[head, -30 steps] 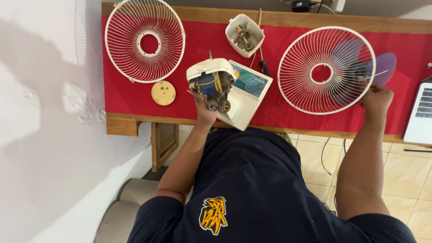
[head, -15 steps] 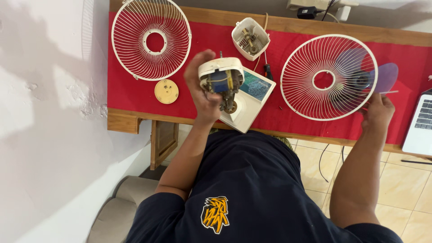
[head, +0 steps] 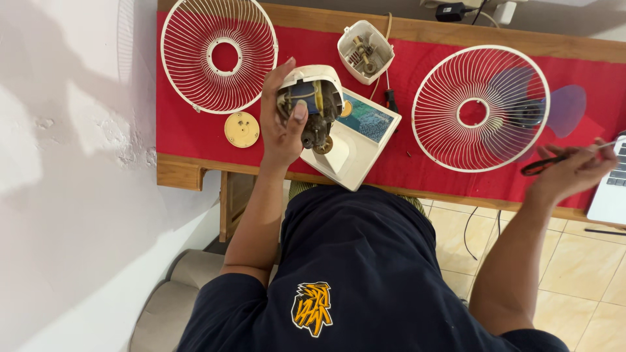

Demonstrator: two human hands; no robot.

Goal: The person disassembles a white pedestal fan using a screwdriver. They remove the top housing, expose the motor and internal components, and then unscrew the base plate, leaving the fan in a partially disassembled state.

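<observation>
A: Where's the motor (head: 312, 104)?
B: Above the bench (head: 195, 140), gripped in the left hand (head: 282, 127); its lower gears are hard to make out.
A: The right hand (head: 568, 171)?
B: Clasping a red-handled tool (head: 554, 160); its tip blurs near the laptop (head: 610, 189), cut off at the edge.

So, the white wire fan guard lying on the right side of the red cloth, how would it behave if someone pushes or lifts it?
The wire fan guard is mostly thin spokes and open gaps, so it is probably light for its width. Lying flat on the red cloth, it should slide rather than tip or roll. The thin wires would likely flex a little if lifted by one edge.
</observation>
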